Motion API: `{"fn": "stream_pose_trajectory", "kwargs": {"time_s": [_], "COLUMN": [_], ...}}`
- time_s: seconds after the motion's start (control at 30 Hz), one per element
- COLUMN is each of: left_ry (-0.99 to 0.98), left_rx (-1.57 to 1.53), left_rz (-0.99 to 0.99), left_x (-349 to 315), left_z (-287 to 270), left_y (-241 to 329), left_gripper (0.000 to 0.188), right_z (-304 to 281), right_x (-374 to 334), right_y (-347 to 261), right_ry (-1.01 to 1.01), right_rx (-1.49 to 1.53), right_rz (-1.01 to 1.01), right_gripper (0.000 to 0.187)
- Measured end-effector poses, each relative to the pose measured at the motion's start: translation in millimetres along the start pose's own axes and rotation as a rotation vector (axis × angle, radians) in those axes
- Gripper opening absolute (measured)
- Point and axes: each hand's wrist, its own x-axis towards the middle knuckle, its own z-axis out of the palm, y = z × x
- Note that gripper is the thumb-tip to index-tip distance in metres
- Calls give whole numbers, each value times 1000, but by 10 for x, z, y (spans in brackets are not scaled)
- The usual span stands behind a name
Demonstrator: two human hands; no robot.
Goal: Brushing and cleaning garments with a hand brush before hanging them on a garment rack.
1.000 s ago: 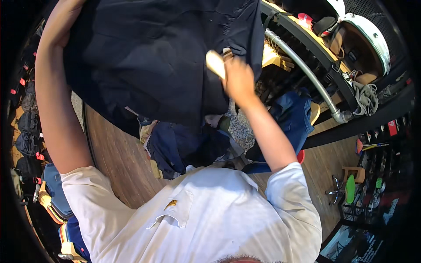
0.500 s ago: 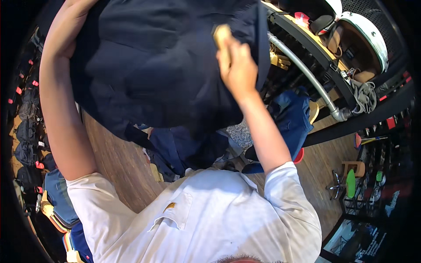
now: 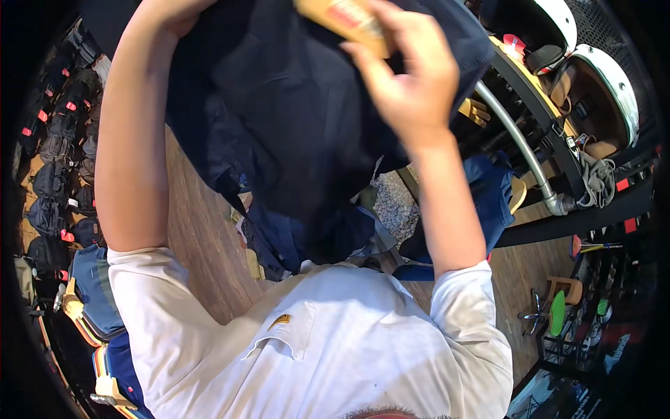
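Note:
A dark navy garment [image 3: 272,119] hangs in front of me, filling the upper middle of the view. My right hand [image 3: 419,70] is closed around a tan wooden brush [image 3: 342,24] with a red-and-white label on its back. The brush lies against or just over the cloth; its bristles are hidden. At the top edge, my left hand [image 3: 183,12] meets the garment's upper left side. Its fingers are out of sight, so its grip does not show.
To the right, white helmets [image 3: 611,91] sit on a wooden shelf above a grey metal pipe [image 3: 520,143]. Blue denim clothing [image 3: 488,199] hangs below. Black bags [image 3: 52,178] line the left wall. Wooden hangers with striped straps [image 3: 84,328] are at lower left.
My right hand has come up with the brush, which now shows its labelled back. The garment and my left arm appear farther right in the view.

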Motion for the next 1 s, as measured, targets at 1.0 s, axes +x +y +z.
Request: {"fn": "stream_pose_trajectory", "kwargs": {"time_s": [1.0], "left_ry": [-321], "left_rx": [-802], "left_rz": [-29], "left_x": [152], "left_z": [-753], "left_y": [-1114], "left_gripper": [43], "right_z": [418], "right_x": [-2833], "right_y": [-595], "right_ry": [-1196], "right_rx": [462], "right_rz": [160], "right_gripper": [38]}}
